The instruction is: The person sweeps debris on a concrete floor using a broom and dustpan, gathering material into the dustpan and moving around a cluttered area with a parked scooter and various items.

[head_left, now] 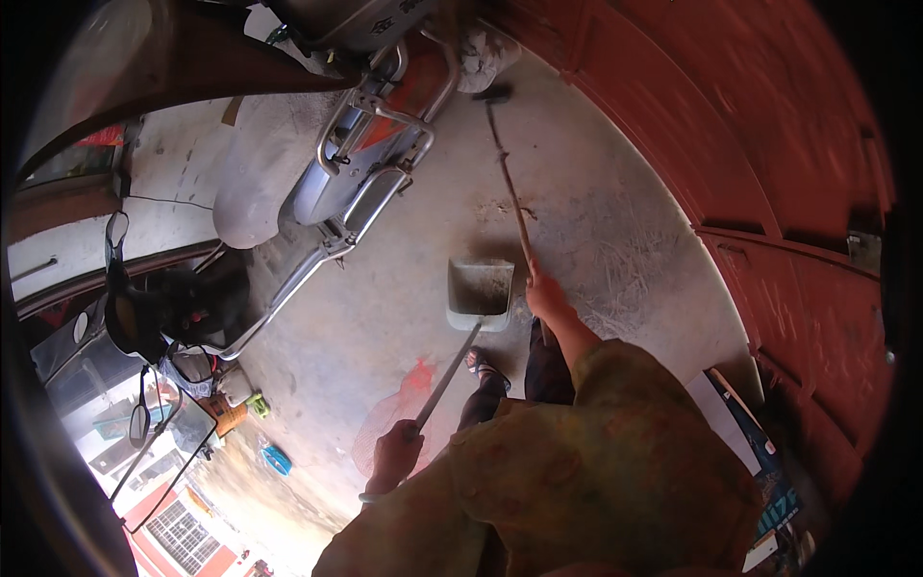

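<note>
At 12 o'clock: broom (512,189), right hand (550,298) clasping; nearer, dustpan (465,320), left hand (395,454) clasping handle (449,380). Best draw your strokes toward 6.

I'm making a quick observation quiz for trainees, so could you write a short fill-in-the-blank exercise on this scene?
1. The person's left hand grips the straight dark ____ of the pale, box-shaped dustpan.
2. The person's right hand grips a long, thin brown stick, whose dark head is ____ from the person than the dustpan.
3. The thin, see-through red mesh net is nearer to the ____ hand.
4. The tall metal panels at the picture's right are coloured ____.

Missing words: handle; farther; left; red.
</note>
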`<state>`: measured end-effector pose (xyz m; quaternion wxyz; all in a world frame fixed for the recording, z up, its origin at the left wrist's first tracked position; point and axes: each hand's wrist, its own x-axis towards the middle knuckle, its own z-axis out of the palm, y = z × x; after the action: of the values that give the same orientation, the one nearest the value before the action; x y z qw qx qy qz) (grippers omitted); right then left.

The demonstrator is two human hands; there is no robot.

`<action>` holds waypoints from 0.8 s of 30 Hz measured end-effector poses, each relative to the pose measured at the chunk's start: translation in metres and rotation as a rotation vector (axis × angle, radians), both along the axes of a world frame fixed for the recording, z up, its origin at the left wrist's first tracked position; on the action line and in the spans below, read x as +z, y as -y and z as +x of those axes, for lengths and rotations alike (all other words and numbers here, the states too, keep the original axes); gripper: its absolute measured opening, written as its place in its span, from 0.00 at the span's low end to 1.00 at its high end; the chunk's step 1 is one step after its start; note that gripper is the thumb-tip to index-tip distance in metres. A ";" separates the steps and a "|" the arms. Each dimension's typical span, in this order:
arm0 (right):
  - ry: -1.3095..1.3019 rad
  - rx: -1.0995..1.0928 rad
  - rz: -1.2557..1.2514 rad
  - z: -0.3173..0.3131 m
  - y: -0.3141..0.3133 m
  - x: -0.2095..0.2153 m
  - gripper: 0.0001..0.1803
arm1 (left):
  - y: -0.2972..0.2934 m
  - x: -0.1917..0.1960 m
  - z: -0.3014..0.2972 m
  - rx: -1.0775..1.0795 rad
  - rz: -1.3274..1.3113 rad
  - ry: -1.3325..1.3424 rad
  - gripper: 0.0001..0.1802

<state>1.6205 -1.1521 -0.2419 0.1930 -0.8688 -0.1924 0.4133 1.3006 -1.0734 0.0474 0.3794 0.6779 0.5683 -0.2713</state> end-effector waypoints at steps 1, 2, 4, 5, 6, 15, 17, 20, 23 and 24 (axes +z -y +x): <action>0.048 0.034 -0.039 -0.010 0.009 -0.015 0.28 | -0.004 -0.002 -0.001 -0.017 -0.004 0.015 0.17; 0.082 0.071 -0.082 -0.019 0.016 -0.020 0.28 | -0.007 0.000 -0.006 -0.032 -0.012 0.016 0.17; 0.015 0.064 0.077 -0.018 0.034 -0.014 0.27 | -0.013 0.004 -0.006 -0.075 -0.017 -0.041 0.18; -0.005 0.066 0.159 -0.010 0.041 -0.007 0.27 | -0.015 0.004 -0.006 -0.092 -0.017 -0.056 0.18; 0.043 0.050 0.289 -0.009 0.056 -0.010 0.27 | -0.018 0.004 -0.012 -0.101 -0.009 -0.048 0.18; 0.120 0.110 0.230 0.013 0.090 0.066 0.24 | -0.025 0.001 -0.045 -0.129 0.003 0.001 0.18; 0.130 0.167 0.126 0.046 0.056 0.042 0.24 | -0.028 0.002 -0.042 -0.152 0.009 -0.028 0.18; 0.117 0.208 0.062 0.079 0.039 0.012 0.24 | -0.026 -0.002 -0.050 -0.146 0.004 -0.069 0.18; 0.041 0.163 -0.011 0.089 0.066 0.026 0.24 | -0.020 0.001 -0.050 -0.108 0.009 -0.082 0.18; 0.050 0.194 0.014 0.087 0.083 0.029 0.24 | -0.020 0.002 -0.049 -0.103 0.006 -0.070 0.18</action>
<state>1.7080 -1.2348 -0.2131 0.1533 -0.8549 -0.2832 0.4067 1.2515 -1.0538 0.0495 0.3428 0.6974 0.5466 -0.3120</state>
